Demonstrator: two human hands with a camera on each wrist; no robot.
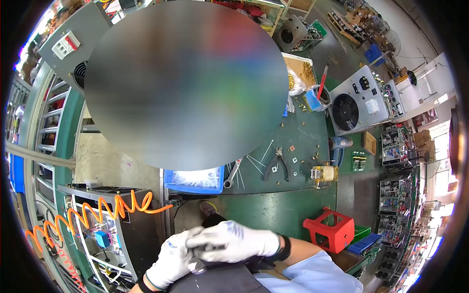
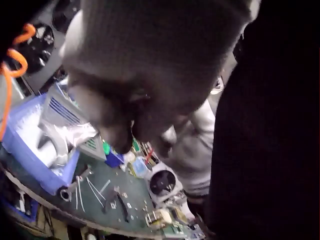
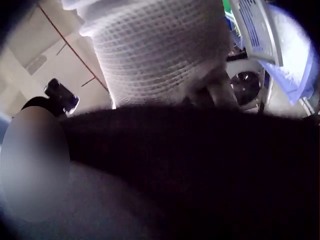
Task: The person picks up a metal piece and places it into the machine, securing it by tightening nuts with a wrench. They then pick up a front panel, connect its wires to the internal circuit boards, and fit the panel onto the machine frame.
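Note:
Both hands wear white knit gloves with grey finger areas and meet low in front of the body. In the head view, the right hand [image 1: 234,241] comes in from the right, its bent fingers lying over those of the left hand [image 1: 171,261]. Where the fingers overlap, I cannot tell if anything is held. Dark grey cloth [image 1: 227,279] spreads just below them. The left wrist view has the left glove [image 2: 155,55] in shadow, with the white right glove [image 2: 192,150] behind it. Ribbed glove fabric [image 3: 160,50] fills the upper right wrist view.
Ahead is a green worktable [image 1: 254,183] bearing a blue bin of white ties [image 1: 193,179], a wrench [image 1: 233,175], pliers [image 1: 277,165] and a copper coil [image 1: 324,173]. A red stool [image 1: 331,229] stands right. An orange coiled hose [image 1: 107,207] crosses the left side. A blurred patch covers the upper middle.

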